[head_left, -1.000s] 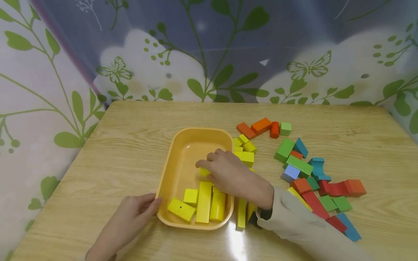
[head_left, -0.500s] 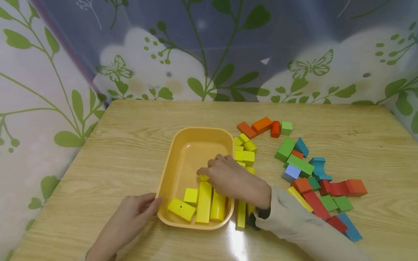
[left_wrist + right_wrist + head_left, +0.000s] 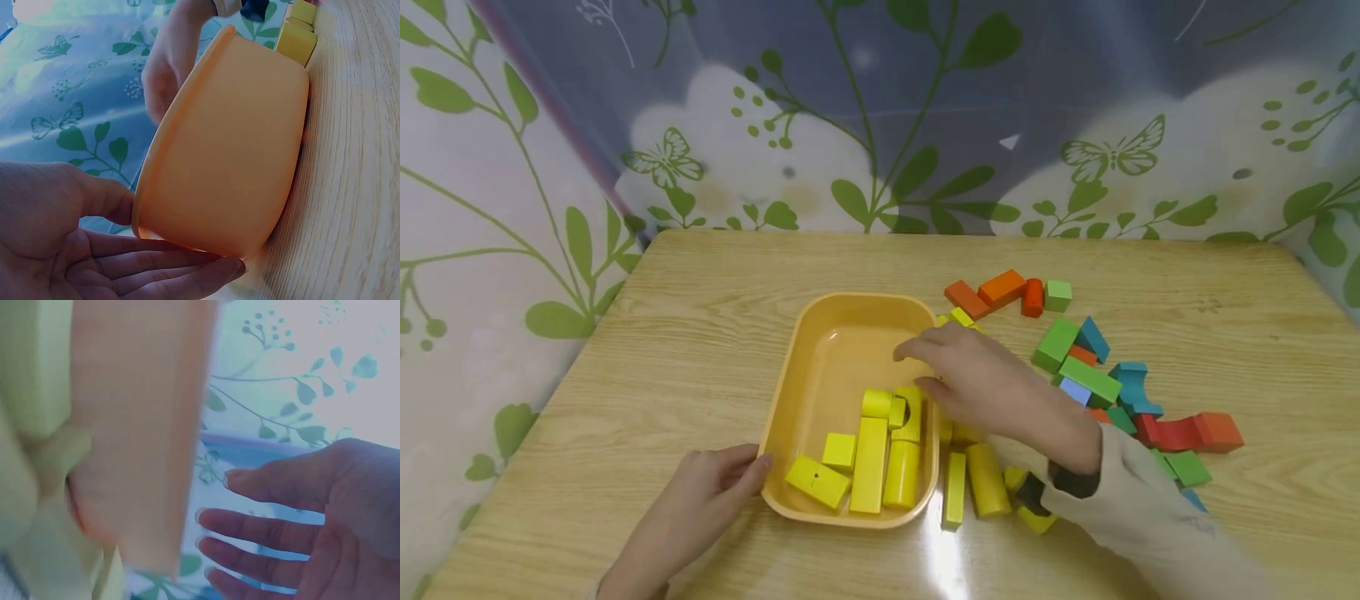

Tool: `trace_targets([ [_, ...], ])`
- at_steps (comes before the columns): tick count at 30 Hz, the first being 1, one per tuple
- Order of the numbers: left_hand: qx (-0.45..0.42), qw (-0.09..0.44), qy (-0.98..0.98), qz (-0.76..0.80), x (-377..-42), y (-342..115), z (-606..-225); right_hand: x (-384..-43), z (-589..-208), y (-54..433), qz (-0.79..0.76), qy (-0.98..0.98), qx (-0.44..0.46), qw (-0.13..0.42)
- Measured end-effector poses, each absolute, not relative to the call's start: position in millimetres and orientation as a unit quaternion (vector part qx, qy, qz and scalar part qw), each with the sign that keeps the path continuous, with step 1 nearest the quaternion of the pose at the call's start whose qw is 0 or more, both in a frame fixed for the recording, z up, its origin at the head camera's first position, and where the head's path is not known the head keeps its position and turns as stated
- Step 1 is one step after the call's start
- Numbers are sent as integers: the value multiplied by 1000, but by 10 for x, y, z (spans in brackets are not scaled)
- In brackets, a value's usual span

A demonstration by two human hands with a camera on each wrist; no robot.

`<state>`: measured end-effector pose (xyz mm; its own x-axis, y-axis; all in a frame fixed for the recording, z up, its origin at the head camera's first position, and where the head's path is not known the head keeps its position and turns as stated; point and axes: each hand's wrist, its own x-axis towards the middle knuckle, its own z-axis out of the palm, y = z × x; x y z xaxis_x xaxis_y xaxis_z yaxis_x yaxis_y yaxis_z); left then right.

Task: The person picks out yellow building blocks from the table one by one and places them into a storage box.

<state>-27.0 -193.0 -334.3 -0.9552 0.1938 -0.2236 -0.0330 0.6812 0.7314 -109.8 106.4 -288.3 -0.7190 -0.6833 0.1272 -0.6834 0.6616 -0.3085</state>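
A deep orange-yellow plastic tray [image 3: 831, 350] stands on the table, with several yellow wooden blocks [image 3: 870, 467] in its near half. My left hand [image 3: 700, 496] holds the tray's near left side, thumb at the rim and fingers along the outer wall [image 3: 231, 150]. Over the tray's right rim hovers my right hand [image 3: 981, 371], its fingers spread and nothing between them. In the right wrist view, the right hand [image 3: 294, 531] is apart from the tray wall [image 3: 137, 425]. A yellow block with a semicircular cut-out [image 3: 910, 412] lies near the right wall.
More yellow blocks, among them a cylinder [image 3: 987, 479] and a thin bar [image 3: 953, 490], lie right of the tray, partly hidden by the right arm. Farther right lie green [image 3: 1055, 344], red [image 3: 1176, 433] and blue blocks. Orange blocks [image 3: 1001, 288] lie behind. A patterned wall [image 3: 737, 183] backs the table.
My right hand has let go of a yellow block inside the tray and moved right, over the rim. The left hand and the tray have stayed put.
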Motion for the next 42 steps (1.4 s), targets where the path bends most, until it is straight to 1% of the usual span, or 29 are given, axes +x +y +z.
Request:
trace_targets([
  [2, 45, 142, 906, 397, -275, -1929, -3338, -1030, -2849, 1208, 173, -916, 361, -4],
  [6, 50, 141, 906, 395, -286, -1932, -3327, -833, -2869, 1470, 170, -921, 347, -50],
  [10, 50, 140, 906, 396, -291, -1933, -3318, -642, -2992, 1644, 152, -917, 353, -107],
  [14, 51, 137, 908, 393, -291, -1929, -3311, -519, -3126, 1705, 135, -923, 335, -132],
  [24, 73, 119, 909, 393, -300, -1909, -3306, -466, -3203, 1693, 120, -936, 306, -129],
  [30, 72, 119, 908, 395, -306, -1909, -3317, -485, -3133, 1700, 129, -936, 301, -129],
  [33, 60, 127, 910, 391, -302, -1909, -3321, -537, -2965, 1713, 149, -934, 307, -104],
  [36, 48, 133, 910, 390, -292, -1910, -3326, -636, -2786, 1671, 180, -926, 327, -44],
  [38, 46, 133, 911, 387, -284, -1912, -3331, -707, -2701, 1575, 188, -923, 335, -18],
  [40, 42, 135, 910, 390, -279, -1913, -3337, -784, -2670, 1428, 188, -917, 351, -5],
  [42, 37, 139, 908, 392, -273, -1912, -3342, -853, -2665, 1245, 180, -914, 362, -15],
])
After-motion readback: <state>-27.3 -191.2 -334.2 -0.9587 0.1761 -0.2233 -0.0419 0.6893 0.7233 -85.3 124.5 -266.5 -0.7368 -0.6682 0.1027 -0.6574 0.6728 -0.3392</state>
